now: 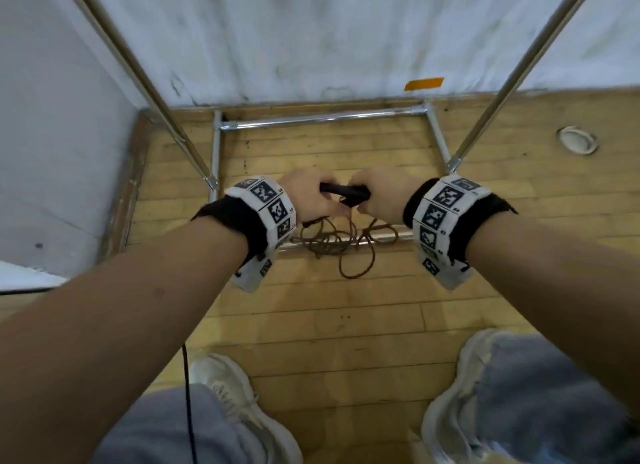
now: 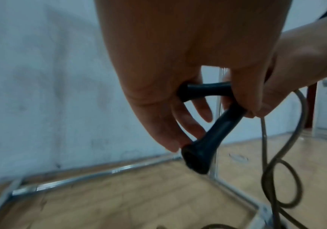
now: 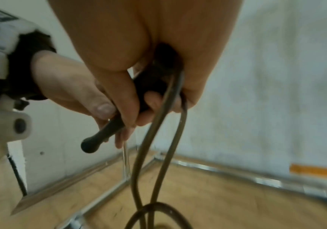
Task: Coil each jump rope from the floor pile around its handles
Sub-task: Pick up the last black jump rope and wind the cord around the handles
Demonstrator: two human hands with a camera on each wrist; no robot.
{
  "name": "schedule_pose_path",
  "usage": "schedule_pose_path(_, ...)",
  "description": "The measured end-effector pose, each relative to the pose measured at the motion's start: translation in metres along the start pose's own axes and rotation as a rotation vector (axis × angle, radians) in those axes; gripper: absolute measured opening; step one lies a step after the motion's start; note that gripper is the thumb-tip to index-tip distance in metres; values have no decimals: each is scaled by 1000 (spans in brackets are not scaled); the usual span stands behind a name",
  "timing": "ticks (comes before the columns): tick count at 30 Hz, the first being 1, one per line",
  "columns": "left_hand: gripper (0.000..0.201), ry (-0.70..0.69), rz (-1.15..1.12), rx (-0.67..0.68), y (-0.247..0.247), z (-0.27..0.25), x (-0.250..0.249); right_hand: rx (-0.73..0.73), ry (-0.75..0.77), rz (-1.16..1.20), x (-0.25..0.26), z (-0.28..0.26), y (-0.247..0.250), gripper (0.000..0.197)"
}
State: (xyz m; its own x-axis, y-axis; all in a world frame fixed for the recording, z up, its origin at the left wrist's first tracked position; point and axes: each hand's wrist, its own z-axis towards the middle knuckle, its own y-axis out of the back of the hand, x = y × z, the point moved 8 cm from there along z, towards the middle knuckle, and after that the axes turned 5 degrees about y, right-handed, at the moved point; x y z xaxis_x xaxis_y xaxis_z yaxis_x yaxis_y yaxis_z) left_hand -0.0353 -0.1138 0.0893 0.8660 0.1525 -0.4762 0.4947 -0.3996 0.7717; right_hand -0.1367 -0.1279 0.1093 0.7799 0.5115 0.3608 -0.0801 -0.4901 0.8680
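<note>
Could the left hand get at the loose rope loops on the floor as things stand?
Probably not freely: the left hand is busy gripping the black handles together with the right hand. The rope loops lie unobstructed just below.

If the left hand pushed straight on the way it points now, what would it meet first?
Most likely the right hand: the left hand points across at it, both gripping the black handles between them. Depth is hard to judge.

Rope [image 1: 341, 247] on floor [image 1: 346, 325] below handles [image 1: 346, 193], shoes [image 1: 221, 391] nearer
</note>
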Motion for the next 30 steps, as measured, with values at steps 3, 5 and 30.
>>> schedule_pose_path(3, 27, -43, 82, -63, 48, -30, -39, -115, 26, -121, 23, -35, 59, 15)
schedule_pose_path(5, 27, -87, 78, -63, 70, -51, -64, -193, 56, -172, 37, -59, 91, 16)
schedule_pose_path(30, 23, -66, 216, -297, 92, -93, -119, -369, 82, -261, 46, -94, 134, 15)
